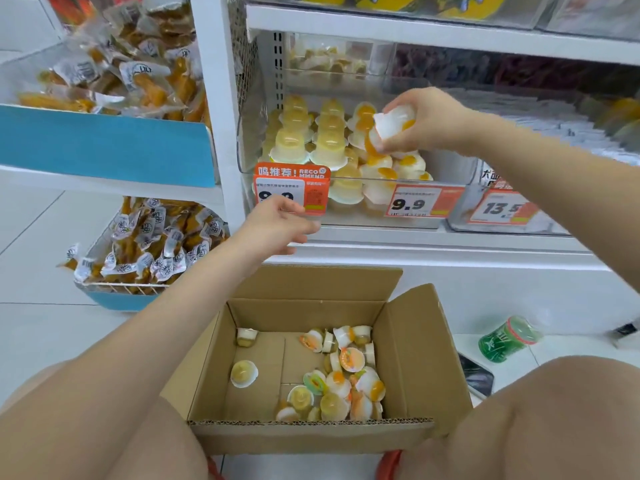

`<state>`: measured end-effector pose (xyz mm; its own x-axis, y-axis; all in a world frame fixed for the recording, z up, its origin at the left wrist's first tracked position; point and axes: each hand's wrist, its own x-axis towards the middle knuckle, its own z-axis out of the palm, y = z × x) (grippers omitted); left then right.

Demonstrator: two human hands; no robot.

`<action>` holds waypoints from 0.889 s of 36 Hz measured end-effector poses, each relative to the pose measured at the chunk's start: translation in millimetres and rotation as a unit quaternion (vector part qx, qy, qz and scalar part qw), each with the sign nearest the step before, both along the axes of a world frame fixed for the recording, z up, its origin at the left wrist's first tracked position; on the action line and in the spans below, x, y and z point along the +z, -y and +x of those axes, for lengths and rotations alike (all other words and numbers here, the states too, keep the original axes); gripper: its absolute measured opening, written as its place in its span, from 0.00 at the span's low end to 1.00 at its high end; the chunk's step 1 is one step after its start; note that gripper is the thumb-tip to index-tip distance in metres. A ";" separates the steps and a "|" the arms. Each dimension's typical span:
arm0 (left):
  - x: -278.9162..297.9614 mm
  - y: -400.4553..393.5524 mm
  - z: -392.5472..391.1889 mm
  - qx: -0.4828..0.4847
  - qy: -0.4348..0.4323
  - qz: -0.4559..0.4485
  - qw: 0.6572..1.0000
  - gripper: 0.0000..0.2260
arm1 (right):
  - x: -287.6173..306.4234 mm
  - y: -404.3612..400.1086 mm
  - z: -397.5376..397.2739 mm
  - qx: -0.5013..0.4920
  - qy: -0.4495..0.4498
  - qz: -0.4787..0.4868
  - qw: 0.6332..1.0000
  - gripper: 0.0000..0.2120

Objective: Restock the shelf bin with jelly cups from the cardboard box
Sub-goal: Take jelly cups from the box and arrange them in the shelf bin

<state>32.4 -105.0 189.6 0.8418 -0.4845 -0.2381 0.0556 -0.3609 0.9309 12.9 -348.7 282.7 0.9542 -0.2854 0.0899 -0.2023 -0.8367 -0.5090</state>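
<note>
My right hand (427, 121) grips white jelly cups (391, 128) with orange fruit, held over the right side of the clear shelf bin (349, 223). The bin holds stacked yellow and white jelly cups (311, 143). My left hand (277, 225) hovers with relaxed fingers just in front of the bin's orange price tag (291, 183), holding nothing. Below, between my knees, the open cardboard box (415, 358) has several loose jelly cups (343, 375) on its floor, mostly at the right, and one lone cup (244, 373) at the left.
A neighbouring clear bin (502, 209) with a 13.5 tag stands to the right. Bins of wrapped orange snacks (145, 244) fill the blue-edged shelves at left. A green jar (507, 339) and a dark phone (476, 375) lie on the floor right of the box.
</note>
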 end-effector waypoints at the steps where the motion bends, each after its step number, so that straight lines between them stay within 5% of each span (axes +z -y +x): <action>1: -1.6 0.5 3.5 0.000 0.017 0.010 1.000 0.17 | 0.6 1.1 7.6 0.011 -0.028 -0.010 0.999 0.31; 8: -7.6 1.3 22.4 -0.004 0.069 0.051 0.996 0.16 | -4.9 0.2 42.4 0.035 -0.127 -0.103 0.986 0.41; 25: -7.7 4.8 18.7 -0.031 0.069 0.061 0.995 0.17 | -24.1 -4.8 58.4 0.071 -0.194 -0.192 0.959 0.42; 29: -10.4 -0.4 15.3 -0.063 0.077 0.086 0.991 0.17 | -16.8 -2.7 47.1 0.073 -0.150 -0.205 0.964 0.40; 32: -18.3 -3.9 13.0 -0.085 0.091 0.110 0.986 0.15 | -11.0 -6.4 18.4 0.066 -0.034 -0.172 0.982 0.32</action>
